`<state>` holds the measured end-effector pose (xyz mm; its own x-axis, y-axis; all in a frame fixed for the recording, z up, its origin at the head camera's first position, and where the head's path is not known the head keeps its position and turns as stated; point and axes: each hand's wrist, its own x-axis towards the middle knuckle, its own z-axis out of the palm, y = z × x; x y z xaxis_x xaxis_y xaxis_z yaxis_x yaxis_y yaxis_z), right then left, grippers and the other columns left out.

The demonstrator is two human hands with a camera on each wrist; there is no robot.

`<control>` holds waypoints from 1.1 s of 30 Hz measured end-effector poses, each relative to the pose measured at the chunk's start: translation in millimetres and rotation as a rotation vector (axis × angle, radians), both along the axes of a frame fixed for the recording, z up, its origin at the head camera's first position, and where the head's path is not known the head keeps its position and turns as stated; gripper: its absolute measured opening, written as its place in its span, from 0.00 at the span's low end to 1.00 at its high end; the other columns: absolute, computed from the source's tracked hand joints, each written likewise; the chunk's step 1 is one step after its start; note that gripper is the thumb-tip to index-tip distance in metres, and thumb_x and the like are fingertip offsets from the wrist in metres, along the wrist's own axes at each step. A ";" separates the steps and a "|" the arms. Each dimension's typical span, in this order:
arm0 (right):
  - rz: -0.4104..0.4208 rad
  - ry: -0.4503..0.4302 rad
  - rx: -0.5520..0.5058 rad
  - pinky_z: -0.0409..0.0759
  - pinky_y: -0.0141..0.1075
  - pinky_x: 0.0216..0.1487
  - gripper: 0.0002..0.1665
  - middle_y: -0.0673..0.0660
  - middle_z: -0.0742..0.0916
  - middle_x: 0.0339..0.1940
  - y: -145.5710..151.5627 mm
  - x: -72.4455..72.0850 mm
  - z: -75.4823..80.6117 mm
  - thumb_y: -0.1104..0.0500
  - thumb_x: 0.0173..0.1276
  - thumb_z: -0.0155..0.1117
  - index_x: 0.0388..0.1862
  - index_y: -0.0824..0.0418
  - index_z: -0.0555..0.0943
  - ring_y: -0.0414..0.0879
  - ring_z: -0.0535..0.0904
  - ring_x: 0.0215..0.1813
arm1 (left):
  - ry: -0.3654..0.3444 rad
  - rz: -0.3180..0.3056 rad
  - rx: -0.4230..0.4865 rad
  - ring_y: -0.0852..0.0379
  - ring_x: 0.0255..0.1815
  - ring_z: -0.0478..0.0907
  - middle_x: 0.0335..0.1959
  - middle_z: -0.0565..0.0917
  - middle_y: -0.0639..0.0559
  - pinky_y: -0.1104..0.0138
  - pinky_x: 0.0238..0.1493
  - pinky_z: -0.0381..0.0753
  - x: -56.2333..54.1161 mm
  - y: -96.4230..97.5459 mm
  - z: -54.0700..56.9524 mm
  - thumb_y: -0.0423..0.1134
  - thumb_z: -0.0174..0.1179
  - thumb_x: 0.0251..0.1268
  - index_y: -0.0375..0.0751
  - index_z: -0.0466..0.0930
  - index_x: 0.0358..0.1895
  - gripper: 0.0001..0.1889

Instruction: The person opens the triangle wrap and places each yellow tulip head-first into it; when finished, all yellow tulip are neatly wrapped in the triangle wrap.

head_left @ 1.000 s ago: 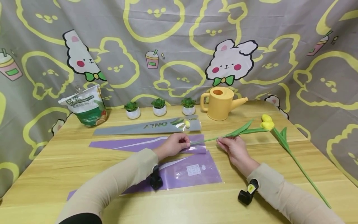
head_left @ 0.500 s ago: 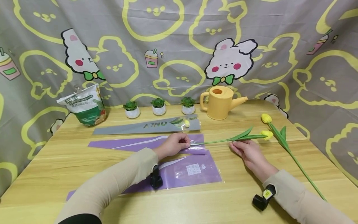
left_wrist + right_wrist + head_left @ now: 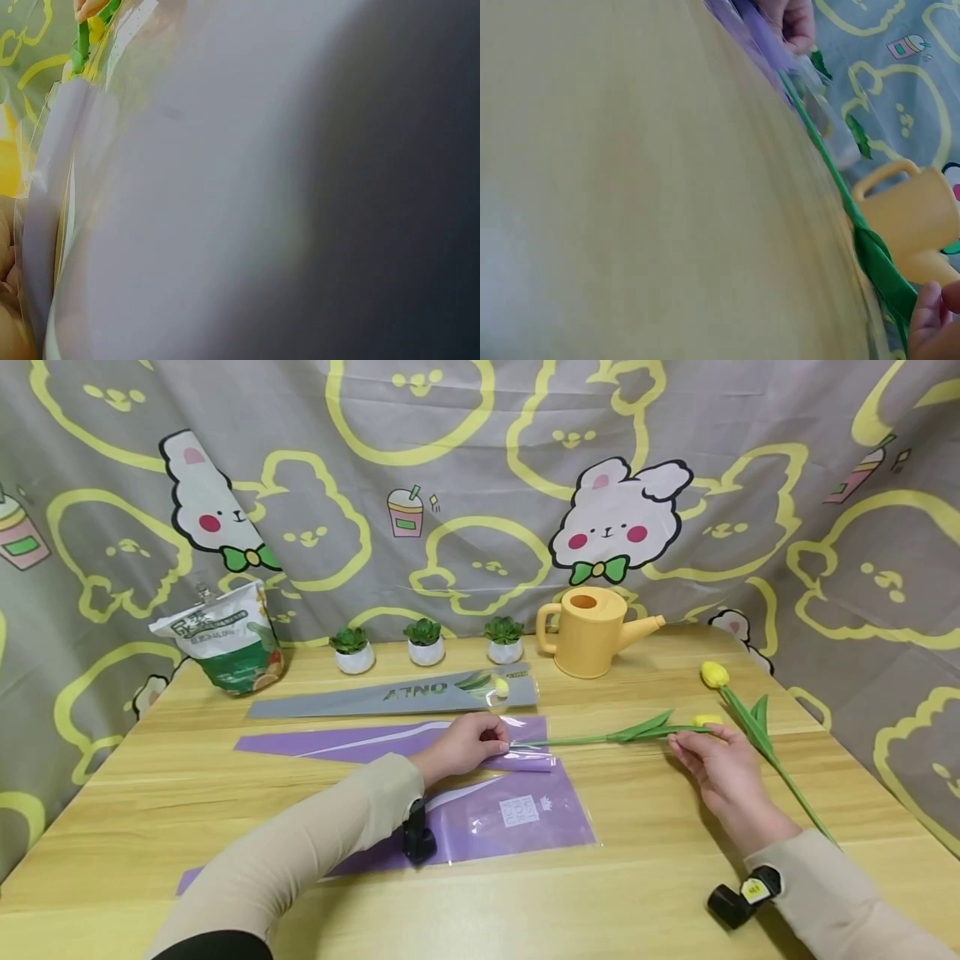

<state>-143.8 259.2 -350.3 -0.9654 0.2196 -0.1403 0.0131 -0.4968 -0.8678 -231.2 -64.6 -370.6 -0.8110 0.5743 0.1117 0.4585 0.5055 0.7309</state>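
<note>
My left hand [image 3: 467, 748] pinches the edge of a purple flower sleeve [image 3: 360, 742] at its clear, wide end. A yellow tulip [image 3: 573, 740] lies level, its stem end inside that mouth. Near the flower head, my right hand [image 3: 723, 777] pinches the tulip by its stem or leaf, and its fingers partly hide the bloom. The right wrist view shows the green stem [image 3: 825, 157] running from the sleeve to my right fingers. In the left wrist view, the purple film [image 3: 52, 172] fills much of the picture, blurred.
Another yellow tulip [image 3: 757, 735] lies at the right. A second purple sleeve [image 3: 517, 827] lies in front and a grey sleeve [image 3: 360, 700] behind. Three potted succulents [image 3: 425, 647], a yellow watering can [image 3: 588, 639] and a clipped bag [image 3: 232, 647] stand along the back.
My right hand has slid rightward along the tulip, from mid-stem to near the bloom. The flower head has lowered and sits apart from the other tulip's head. My left hand stays put.
</note>
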 end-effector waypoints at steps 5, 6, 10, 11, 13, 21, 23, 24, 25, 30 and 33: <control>-0.064 0.026 -0.010 0.80 0.27 0.32 0.27 0.54 0.85 0.22 9.0 -1.4 6.5 0.79 0.58 0.55 0.43 0.57 0.54 0.41 0.83 0.27 | -0.002 -0.004 -0.007 0.62 0.29 0.70 0.25 0.76 0.54 0.71 0.34 0.72 -0.5 0.4 0.5 0.32 0.61 0.59 0.40 0.77 0.26 0.05; -0.066 0.044 -0.013 0.80 0.27 0.33 0.27 0.54 0.84 0.22 10.9 -2.0 7.4 0.79 0.58 0.54 0.44 0.57 0.54 0.41 0.83 0.27 | -0.001 -0.004 -0.007 0.62 0.29 0.71 0.25 0.76 0.54 0.71 0.34 0.72 -0.5 0.5 0.8 0.32 0.61 0.59 0.40 0.77 0.26 0.05; -0.032 0.134 -0.017 0.80 0.27 0.35 0.25 0.53 0.84 0.25 18.7 -5.6 9.0 0.78 0.60 0.55 0.45 0.59 0.56 0.41 0.83 0.30 | -0.009 0.003 -0.009 0.62 0.29 0.71 0.25 0.76 0.54 0.72 0.34 0.72 -0.1 1.0 1.7 0.32 0.61 0.59 0.40 0.77 0.26 0.05; -0.012 0.159 -0.012 0.80 0.28 0.36 0.24 0.53 0.84 0.26 20.7 -7.2 8.6 0.78 0.60 0.55 0.45 0.60 0.57 0.42 0.83 0.31 | -0.011 0.005 -0.009 0.62 0.29 0.71 0.25 0.77 0.54 0.72 0.34 0.72 0.2 1.1 1.8 0.32 0.61 0.58 0.40 0.77 0.26 0.05; 0.044 0.210 0.035 0.80 0.27 0.38 0.22 0.52 0.84 0.29 25.7 -11.7 7.6 0.77 0.60 0.56 0.46 0.61 0.59 0.41 0.83 0.33 | -0.017 0.012 -0.007 0.62 0.29 0.70 0.25 0.77 0.54 0.72 0.34 0.72 0.9 1.4 2.0 0.32 0.62 0.58 0.40 0.77 0.26 0.05; 0.284 0.257 0.851 0.73 0.19 0.45 0.19 0.50 0.80 0.48 45.8 -29.4 5.5 0.64 0.68 0.56 0.56 0.59 0.68 0.35 0.77 0.48 | -0.026 0.009 -0.005 0.63 0.28 0.70 0.25 0.77 0.53 0.72 0.34 0.72 1.6 2.1 0.3 0.32 0.62 0.58 0.39 0.77 0.27 0.05; 0.329 0.240 1.097 0.73 0.26 0.52 0.25 0.57 0.77 0.56 47.0 -31.6 8.1 0.59 0.68 0.57 0.62 0.62 0.65 0.44 0.74 0.56 | -0.029 0.006 -0.002 0.63 0.28 0.70 0.25 0.77 0.53 0.72 0.34 0.72 1.3 2.0 0.1 0.32 0.61 0.58 0.39 0.77 0.27 0.05; 0.359 0.242 1.181 0.72 0.32 0.57 0.29 0.61 0.74 0.60 46.8 -32.9 9.7 0.57 0.68 0.58 0.64 0.64 0.63 0.51 0.72 0.60 | -0.027 0.007 -0.003 0.63 0.28 0.70 0.25 0.77 0.53 0.72 0.34 0.72 1.2 1.9 0.3 0.32 0.61 0.58 0.39 0.77 0.27 0.05; 0.387 0.254 1.250 0.70 0.39 0.61 0.32 0.65 0.71 0.63 46.3 -34.5 10.9 0.56 0.67 0.58 0.66 0.67 0.62 0.57 0.68 0.62 | -0.024 0.008 -0.004 0.63 0.28 0.70 0.25 0.77 0.53 0.72 0.34 0.72 1.1 1.8 0.5 0.32 0.62 0.58 0.39 0.77 0.27 0.05; 0.534 0.318 1.449 0.53 0.65 0.61 0.39 0.71 0.61 0.69 38.8 -40.1 13.2 0.52 0.66 0.60 0.70 0.64 0.58 0.72 0.53 0.68 | 0.000 0.008 -0.036 0.62 0.29 0.71 0.25 0.77 0.54 0.71 0.35 0.72 0.3 1.9 1.3 0.32 0.62 0.58 0.40 0.77 0.26 0.05; 0.620 0.320 1.504 0.48 0.66 0.63 0.39 0.72 0.57 0.71 34.2 -42.7 11.5 0.50 0.66 0.59 0.71 0.62 0.58 0.70 0.47 0.71 | 0.020 0.008 -0.073 0.61 0.30 0.70 0.26 0.76 0.55 0.70 0.36 0.71 -0.2 3.5 2.0 0.33 0.61 0.59 0.42 0.76 0.26 0.06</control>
<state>-186.5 293.4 -338.8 -0.8985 -0.4375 0.0363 -0.3856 0.7468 -0.5418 -231.5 -61.1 -368.6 -0.8138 0.5747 0.0861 0.4685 0.5611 0.6824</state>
